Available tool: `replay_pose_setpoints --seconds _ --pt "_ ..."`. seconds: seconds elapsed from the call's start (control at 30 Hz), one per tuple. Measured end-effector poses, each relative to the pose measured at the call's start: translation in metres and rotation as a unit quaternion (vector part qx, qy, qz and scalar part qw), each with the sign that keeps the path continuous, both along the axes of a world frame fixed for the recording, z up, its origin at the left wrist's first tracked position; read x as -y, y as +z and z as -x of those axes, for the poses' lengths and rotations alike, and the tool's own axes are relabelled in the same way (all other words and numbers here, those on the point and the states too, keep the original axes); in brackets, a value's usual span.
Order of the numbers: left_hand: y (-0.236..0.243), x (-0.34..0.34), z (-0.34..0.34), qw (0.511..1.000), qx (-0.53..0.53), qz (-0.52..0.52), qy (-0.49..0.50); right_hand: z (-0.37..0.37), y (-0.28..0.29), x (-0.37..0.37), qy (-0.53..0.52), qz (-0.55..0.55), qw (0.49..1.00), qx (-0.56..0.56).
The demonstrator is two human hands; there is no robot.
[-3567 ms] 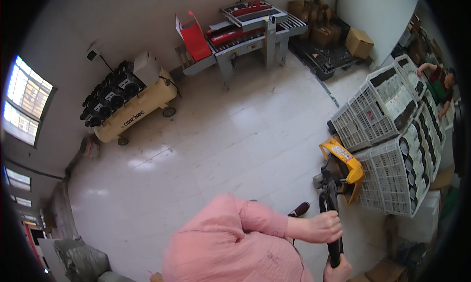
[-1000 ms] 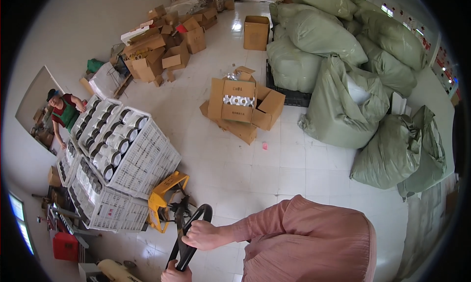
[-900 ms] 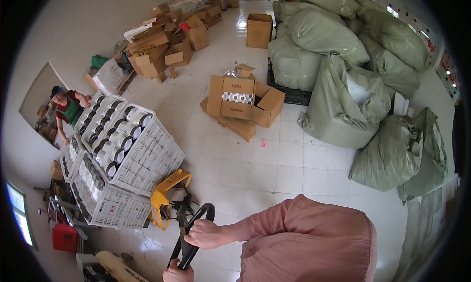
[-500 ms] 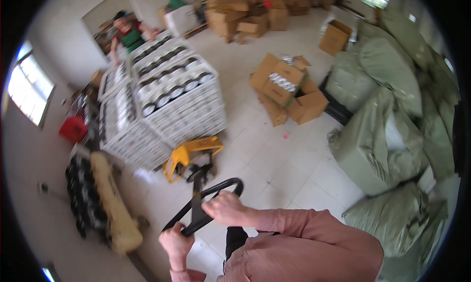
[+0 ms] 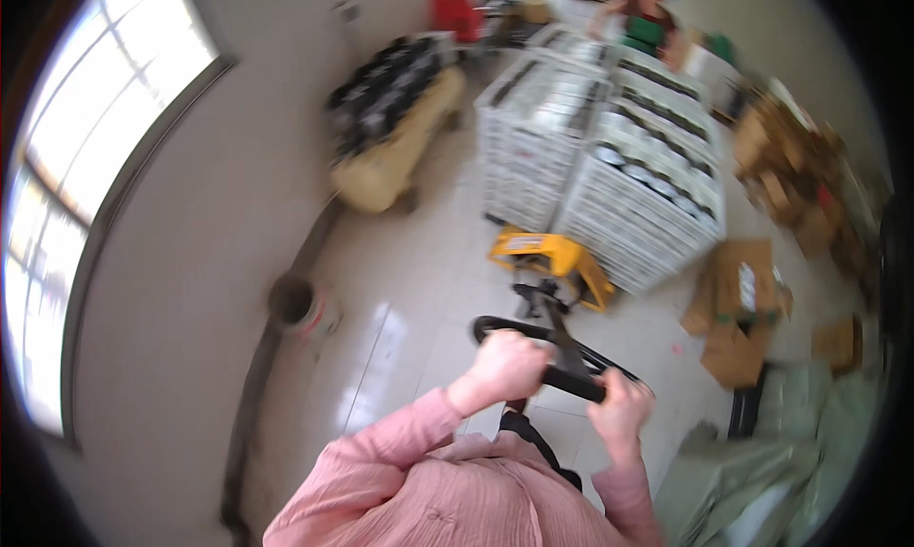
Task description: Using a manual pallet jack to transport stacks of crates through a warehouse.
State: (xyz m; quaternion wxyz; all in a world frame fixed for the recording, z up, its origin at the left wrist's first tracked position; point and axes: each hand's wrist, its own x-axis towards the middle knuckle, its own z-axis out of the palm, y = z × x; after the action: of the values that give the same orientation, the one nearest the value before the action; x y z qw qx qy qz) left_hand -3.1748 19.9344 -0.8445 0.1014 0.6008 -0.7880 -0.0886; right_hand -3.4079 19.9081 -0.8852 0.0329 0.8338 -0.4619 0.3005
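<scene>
My left hand (image 5: 509,361) grips the left part of a black loop handle (image 5: 569,355), and my right hand (image 5: 619,402) is closed round its right end. The handle joins a yellow pallet jack (image 5: 543,247) in front of me. Beyond it stand stacked white plastic crates (image 5: 647,233), their tops filled with rows of white cylinders with dark ends (image 5: 652,176); these are blurred.
A co-worker (image 5: 647,28) stands behind the crates. Left are an air compressor (image 5: 381,176), a bucket (image 5: 295,304) and a window (image 5: 105,109). Right are cardboard boxes (image 5: 743,299) and green sacks (image 5: 781,414). A red item (image 5: 455,16) sits at the back.
My view and body have swung round. The jack, crates and co-worker now sit upper right of centre, not left, and the window wall fills the left. Both hands still grip the handle.
</scene>
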Motion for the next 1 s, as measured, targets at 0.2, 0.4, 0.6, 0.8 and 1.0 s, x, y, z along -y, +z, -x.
replay_pose_setpoints --seconds 0.2,0.4,0.6,0.8,1.0 --pt "-0.034 0.008 0.023 0.996 -0.017 0.078 -0.034 0.022 -0.007 -0.013 -0.056 -0.017 0.996 -0.063" --pt "-0.038 0.014 0.047 0.987 -0.034 0.156 -0.024 0.048 -0.004 -0.007 -0.067 -0.019 0.992 -0.105" --pt "-0.022 0.001 0.052 0.986 -0.031 0.162 -0.018 0.054 0.007 -0.016 -0.055 0.000 0.990 -0.129" --pt "-0.004 0.023 0.044 0.988 -0.048 0.146 0.005 0.043 0.037 0.017 -0.056 0.005 0.983 -0.177" --pt "-0.025 0.013 0.041 0.987 -0.053 0.151 -0.003 0.042 0.017 0.005 -0.074 -0.024 0.980 -0.181"
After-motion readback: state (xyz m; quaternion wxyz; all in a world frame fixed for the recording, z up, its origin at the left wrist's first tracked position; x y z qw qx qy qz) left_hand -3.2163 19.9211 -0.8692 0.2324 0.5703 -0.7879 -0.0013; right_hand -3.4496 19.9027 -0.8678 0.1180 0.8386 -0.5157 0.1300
